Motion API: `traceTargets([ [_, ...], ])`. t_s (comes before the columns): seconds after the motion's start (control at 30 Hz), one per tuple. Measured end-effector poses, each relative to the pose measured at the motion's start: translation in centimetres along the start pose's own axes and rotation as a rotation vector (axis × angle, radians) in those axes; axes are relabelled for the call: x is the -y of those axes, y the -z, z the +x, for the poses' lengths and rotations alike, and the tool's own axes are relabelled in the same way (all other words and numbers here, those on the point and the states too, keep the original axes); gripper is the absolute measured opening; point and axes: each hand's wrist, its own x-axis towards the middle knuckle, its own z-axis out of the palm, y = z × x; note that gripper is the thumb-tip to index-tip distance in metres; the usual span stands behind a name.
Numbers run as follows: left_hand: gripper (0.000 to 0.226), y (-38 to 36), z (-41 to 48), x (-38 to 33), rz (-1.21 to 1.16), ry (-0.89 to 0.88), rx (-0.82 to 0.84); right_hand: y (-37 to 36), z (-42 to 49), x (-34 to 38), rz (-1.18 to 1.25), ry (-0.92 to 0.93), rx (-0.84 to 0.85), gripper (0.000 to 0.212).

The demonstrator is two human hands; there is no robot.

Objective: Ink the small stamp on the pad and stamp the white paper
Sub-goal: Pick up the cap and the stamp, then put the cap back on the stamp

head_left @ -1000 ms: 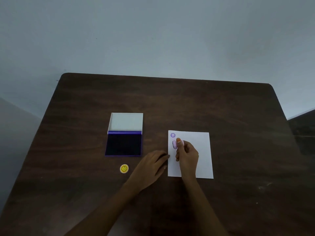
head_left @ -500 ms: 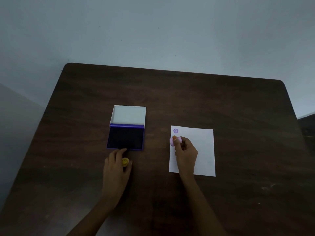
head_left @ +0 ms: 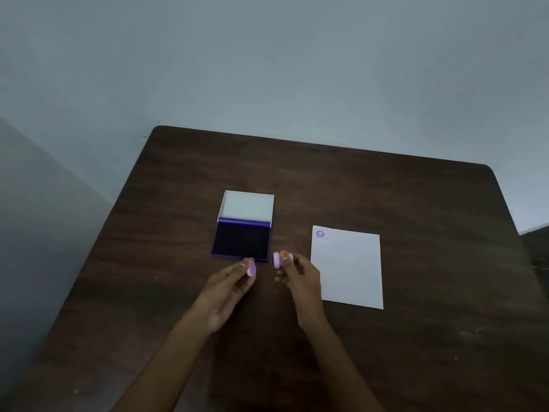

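right hand (head_left: 297, 270) pinching small stamp (head_left: 277, 259), left hand (head_left: 234, 281) pinching its lilac cap (head_left: 251, 268), both over table (head_left: 386, 188) mid-front; ink pad (head_left: 242, 240) just beyond-left, paper (head_left: 347, 269) right, one print (head_left: 320, 234) in its far-left corner

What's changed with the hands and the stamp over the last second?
The right hand carried the small stamp off the white paper toward the ink pad. The left hand picked up the stamp's cap. The pad is still open, with one print on the paper.
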Motion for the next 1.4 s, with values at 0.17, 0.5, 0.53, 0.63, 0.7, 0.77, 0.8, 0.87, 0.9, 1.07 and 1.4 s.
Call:
traceTargets([
  [0.17, 0.025, 0.0, -1.2, -0.1, -0.136, 0.011, 0.095, -1.1, -1.7, 0.7, -0.042, 0.06, 0.138, 0.01],
  [0.5, 0.025, 1.0, -2.0, -0.3, 0.15, -0.095, 0.119, -2.3, -2.1, -0.5, -0.181, 0.124, 0.079, 0.007],
  [0.53, 0.025, 1.0, -2.1, -0.4, 0.153, -0.091, 0.116, -2.3, -2.1, -0.6, -0.19, 0.13, 0.077, 0.007],
  [0.63, 0.02, 1.2, -2.4, -0.5, 0.171, -0.116, 0.11, -2.2, -2.2, -0.8, -0.218, 0.129, 0.074, 0.011],
  [0.7, 0.017, 1.2, -2.6, -0.6, 0.191, -0.139, 0.111, -2.2, -2.3, -0.7, -0.218, 0.124, 0.08, 0.015],
  [0.77, 0.015, 1.2, -2.7, -0.6, 0.212, -0.168, 0.117, -2.2, -2.3, -0.4, -0.217, 0.11, 0.084, 0.02],
  [0.8, 0.015, 1.3, -2.6, -0.6, 0.229, -0.183, 0.112, -2.2, -2.4, -0.2, -0.215, 0.095, 0.087, 0.022],
  [0.87, 0.017, 1.3, -2.5, -0.5, 0.261, -0.215, 0.093, -2.1, -2.5, 0.1, -0.207, 0.069, 0.097, 0.024],
  [0.9, 0.017, 1.2, -2.5, -0.5, 0.274, -0.231, 0.089, -2.0, -2.5, 0.2, -0.2, 0.059, 0.102, 0.023],
  [1.07, 0.019, 1.5, -1.8, 0.1, 0.275, -0.233, 0.103, -2.0, -2.4, 0.3, -0.213, 0.079, 0.154, 0.012],
  [1.4, 0.019, 2.7, 1.1, -1.4, 0.608, -0.312, -0.171, -3.3, -0.2, -1.9, -0.661, 0.26, 0.194, 0.018],
])
